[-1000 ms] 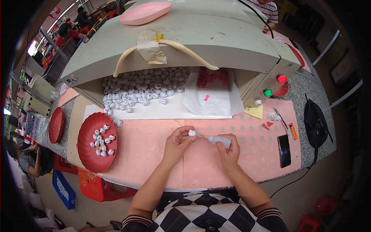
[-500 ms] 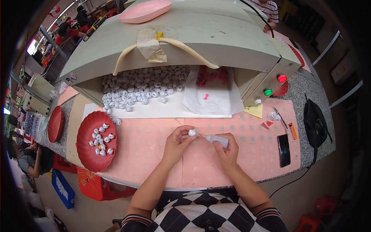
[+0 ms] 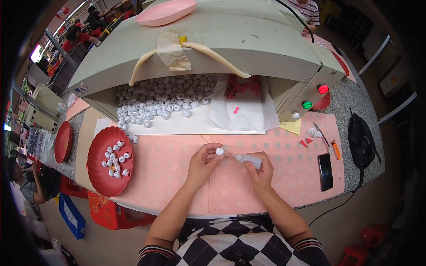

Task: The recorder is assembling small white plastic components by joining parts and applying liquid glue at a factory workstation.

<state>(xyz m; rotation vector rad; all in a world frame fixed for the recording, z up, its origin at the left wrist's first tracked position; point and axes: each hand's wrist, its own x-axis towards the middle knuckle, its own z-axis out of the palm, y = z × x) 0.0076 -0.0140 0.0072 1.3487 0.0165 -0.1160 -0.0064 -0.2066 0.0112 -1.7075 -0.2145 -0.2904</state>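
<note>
Between the thumb and fingers of my left hand is a small white rounded piece. My right hand is wrapped round a translucent squeeze bottle, tilted so its thin nozzle points left at the white piece. Whether the nozzle tip touches the piece I cannot tell. Both hands are over the pink table cover. To their left, a red scalloped bowl holds several similar white pieces.
A grey metal box with an open front stands ahead, many white pieces and small pink parts inside. At right lie a black phone, an orange lighter and a black bag-like object. A red stool stands below left.
My hands, the white piece and the bottle hold nearly the same pose. The whole view has shifted very slightly.
</note>
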